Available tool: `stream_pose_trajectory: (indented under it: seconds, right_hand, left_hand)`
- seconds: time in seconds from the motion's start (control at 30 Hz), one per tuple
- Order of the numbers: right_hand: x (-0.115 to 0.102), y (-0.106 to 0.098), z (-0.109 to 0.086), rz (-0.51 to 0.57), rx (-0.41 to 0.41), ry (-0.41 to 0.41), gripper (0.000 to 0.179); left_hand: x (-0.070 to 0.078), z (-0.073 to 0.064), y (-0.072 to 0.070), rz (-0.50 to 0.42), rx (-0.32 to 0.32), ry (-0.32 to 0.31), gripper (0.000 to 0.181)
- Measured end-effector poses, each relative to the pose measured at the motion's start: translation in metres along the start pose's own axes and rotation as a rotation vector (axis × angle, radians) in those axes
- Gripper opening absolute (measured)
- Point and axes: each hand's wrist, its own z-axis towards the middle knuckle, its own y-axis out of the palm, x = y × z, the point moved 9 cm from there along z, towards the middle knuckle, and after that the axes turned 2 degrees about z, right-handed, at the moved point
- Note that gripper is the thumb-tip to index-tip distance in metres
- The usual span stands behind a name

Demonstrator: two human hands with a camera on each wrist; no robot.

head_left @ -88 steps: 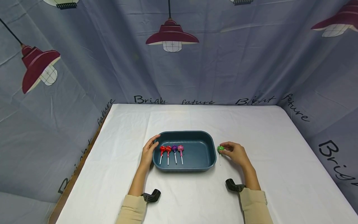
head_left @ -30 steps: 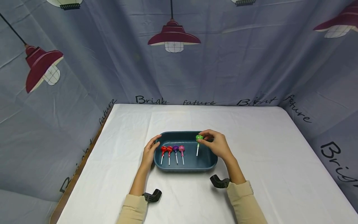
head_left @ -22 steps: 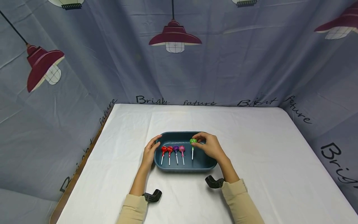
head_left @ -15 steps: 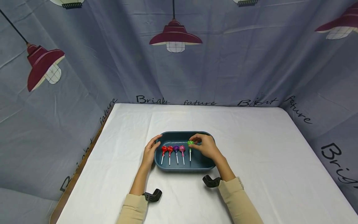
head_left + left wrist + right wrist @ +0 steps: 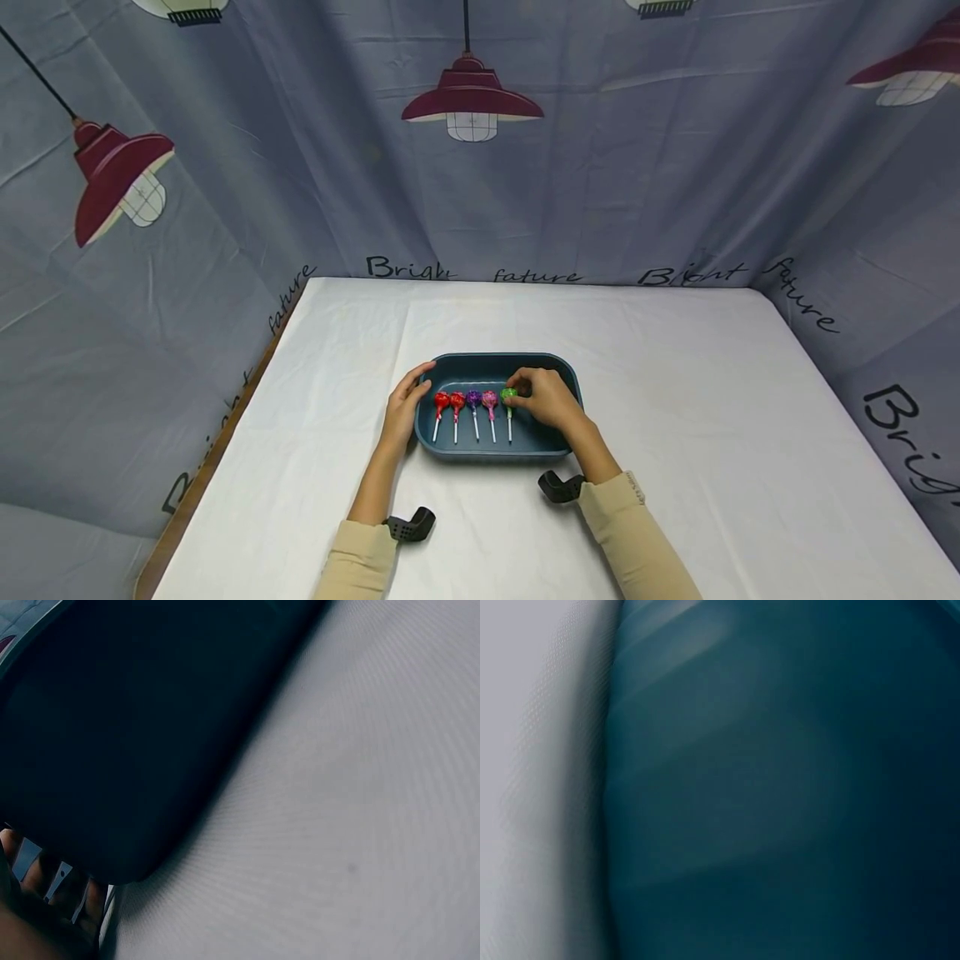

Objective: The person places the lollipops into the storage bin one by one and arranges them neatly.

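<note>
A dark teal tray (image 5: 546, 451) lies on the table with a row of lollipops inside. From the left come a red lollipop (image 5: 441, 400), another red lollipop (image 5: 457, 401), a purple lollipop (image 5: 473, 399) and a pink lollipop (image 5: 490, 400), their white sticks pointing toward me. To the right of the pink one, my right hand (image 5: 551, 398) pinches a green lollipop (image 5: 508, 395) by its head, its stick lined up with the others. My left hand (image 5: 401, 410) rests against the tray's left end, fingers extended along the outside and thumb at the rim.
A white cloth (image 5: 660, 375) covers the table. Grey curtains printed with red lamps surround it on the back and sides. Black wrist cameras (image 5: 412, 525) sit on both wrists, the right one close to the tray's front edge. Both wrist views show mainly the tray's outer wall.
My right hand has brought the green lollipop from beside the tray's right end, over the rim and leftward, then lowered it next to the pink one. My left hand has stayed at the tray.
</note>
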Motion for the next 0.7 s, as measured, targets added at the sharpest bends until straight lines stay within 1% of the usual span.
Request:
stream_pose_trajectory:
  seconds: [0.1, 0.33, 0.7]
  right_hand:
    - [-0.0003, 0.0000, 0.0002, -0.003, 0.001, -0.008, 0.017]
    - [0.0003, 0.0028, 0.0011, -0.009, -0.014, -0.020, 0.018]
    - [0.0009, 0.0054, 0.0015, -0.014, -0.020, -0.028, 0.016]
  left_hand:
    - [0.0007, 0.0006, 0.0001, -0.003, 0.000, 0.009, 0.034]
    - [-0.0004, 0.0001, 0.0002, 0.002, 0.005, -0.012, 0.033]
    - [-0.0008, -0.0008, 0.0001, -0.001, 0.005, -0.010, 0.033]
